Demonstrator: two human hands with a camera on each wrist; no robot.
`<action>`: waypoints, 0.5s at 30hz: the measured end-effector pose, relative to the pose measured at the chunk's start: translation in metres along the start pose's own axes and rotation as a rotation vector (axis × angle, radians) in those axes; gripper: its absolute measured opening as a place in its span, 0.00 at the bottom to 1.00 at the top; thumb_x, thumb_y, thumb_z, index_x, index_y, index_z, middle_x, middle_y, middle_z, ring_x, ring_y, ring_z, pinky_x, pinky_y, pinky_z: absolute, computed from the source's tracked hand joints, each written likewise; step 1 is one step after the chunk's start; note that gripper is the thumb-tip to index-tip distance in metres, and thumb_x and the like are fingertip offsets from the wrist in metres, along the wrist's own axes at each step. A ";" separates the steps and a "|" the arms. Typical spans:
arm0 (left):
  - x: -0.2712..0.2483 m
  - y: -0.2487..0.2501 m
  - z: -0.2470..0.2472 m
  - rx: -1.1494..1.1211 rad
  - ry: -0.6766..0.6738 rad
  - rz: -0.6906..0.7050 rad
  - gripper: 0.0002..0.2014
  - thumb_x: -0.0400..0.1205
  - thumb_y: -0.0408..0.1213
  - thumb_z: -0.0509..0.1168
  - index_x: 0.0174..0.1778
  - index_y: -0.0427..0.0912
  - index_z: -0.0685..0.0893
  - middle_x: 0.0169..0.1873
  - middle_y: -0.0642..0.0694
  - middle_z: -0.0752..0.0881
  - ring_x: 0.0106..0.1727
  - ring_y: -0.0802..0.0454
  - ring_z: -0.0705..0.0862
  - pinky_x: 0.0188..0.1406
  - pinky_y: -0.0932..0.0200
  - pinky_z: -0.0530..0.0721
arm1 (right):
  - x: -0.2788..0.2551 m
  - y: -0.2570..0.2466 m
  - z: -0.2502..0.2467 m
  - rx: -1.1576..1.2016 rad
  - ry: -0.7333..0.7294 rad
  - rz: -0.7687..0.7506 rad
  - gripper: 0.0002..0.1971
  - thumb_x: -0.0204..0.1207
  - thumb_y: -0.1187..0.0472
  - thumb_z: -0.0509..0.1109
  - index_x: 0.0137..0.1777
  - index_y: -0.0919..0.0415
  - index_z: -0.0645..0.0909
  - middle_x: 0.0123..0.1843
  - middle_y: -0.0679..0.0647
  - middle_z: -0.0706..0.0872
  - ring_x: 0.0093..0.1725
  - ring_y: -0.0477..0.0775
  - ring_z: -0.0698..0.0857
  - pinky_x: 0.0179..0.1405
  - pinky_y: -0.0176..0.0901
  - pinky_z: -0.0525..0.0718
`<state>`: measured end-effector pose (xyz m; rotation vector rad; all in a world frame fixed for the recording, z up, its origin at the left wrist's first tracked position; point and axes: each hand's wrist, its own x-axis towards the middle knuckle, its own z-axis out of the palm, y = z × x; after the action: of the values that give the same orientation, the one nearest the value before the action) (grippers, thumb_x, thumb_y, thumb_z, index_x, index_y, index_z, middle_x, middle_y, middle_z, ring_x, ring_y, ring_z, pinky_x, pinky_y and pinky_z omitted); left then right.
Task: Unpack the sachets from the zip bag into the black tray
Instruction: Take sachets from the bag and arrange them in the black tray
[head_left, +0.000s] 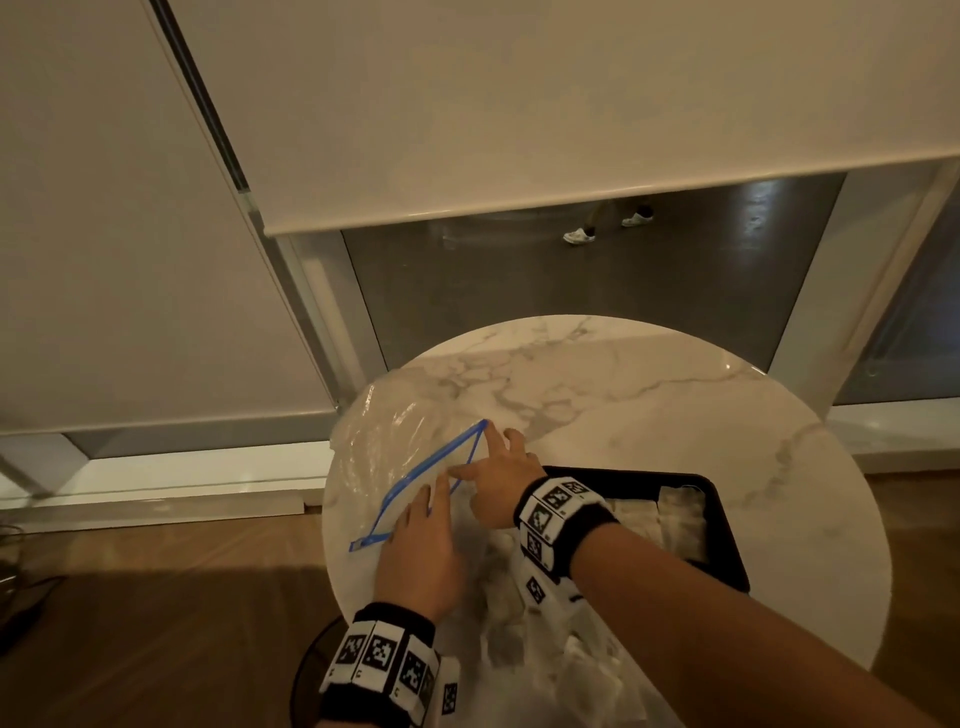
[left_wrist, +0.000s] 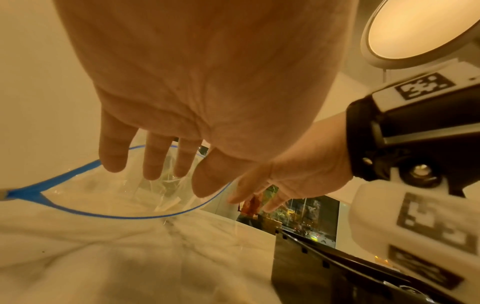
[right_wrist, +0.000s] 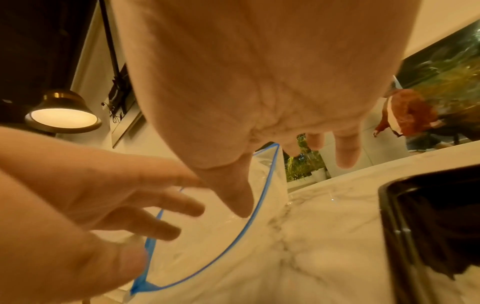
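Both hands, the left hand (head_left: 423, 551) and right hand (head_left: 498, 480), fingers spread and holding nothing, reach at the gaping zip bag (head_left: 400, 457) beside the black tray (head_left: 727, 525) on a marble table (head_left: 649, 395).

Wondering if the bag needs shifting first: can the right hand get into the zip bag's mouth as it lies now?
Probably yes: the zip bag gapes open, the right hand is at its rim, nothing blocks it.

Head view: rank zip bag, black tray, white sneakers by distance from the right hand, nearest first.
1. zip bag: at the fingers of the right hand, on the table's left part.
2. black tray: just behind the wrist, on the table's right part.
3. white sneakers: far off on the floor, seen below the blind.
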<state>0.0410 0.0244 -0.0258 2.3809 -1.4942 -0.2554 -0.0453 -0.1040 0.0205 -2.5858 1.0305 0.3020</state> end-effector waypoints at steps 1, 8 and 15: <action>0.002 -0.002 -0.001 0.015 0.000 -0.010 0.36 0.85 0.35 0.62 0.88 0.46 0.52 0.85 0.43 0.62 0.84 0.45 0.64 0.80 0.49 0.71 | 0.005 -0.001 -0.002 0.015 0.022 0.009 0.32 0.80 0.54 0.64 0.82 0.32 0.62 0.88 0.62 0.44 0.85 0.70 0.46 0.83 0.62 0.61; 0.030 -0.017 0.002 -0.064 -0.139 -0.152 0.34 0.86 0.42 0.59 0.88 0.40 0.54 0.79 0.39 0.72 0.79 0.41 0.72 0.77 0.46 0.75 | 0.030 0.000 -0.008 0.100 0.065 -0.017 0.34 0.81 0.60 0.62 0.83 0.32 0.60 0.89 0.61 0.39 0.85 0.70 0.45 0.82 0.61 0.64; 0.038 -0.023 0.008 -0.025 -0.166 -0.155 0.25 0.87 0.48 0.55 0.81 0.45 0.69 0.70 0.42 0.81 0.71 0.43 0.80 0.70 0.46 0.78 | 0.044 0.008 -0.006 0.063 0.276 -0.220 0.25 0.86 0.55 0.60 0.82 0.39 0.66 0.90 0.45 0.42 0.86 0.66 0.47 0.77 0.65 0.70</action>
<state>0.0748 -0.0021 -0.0409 2.5111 -1.3650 -0.5162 -0.0190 -0.1389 0.0102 -2.7017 0.8119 -0.1444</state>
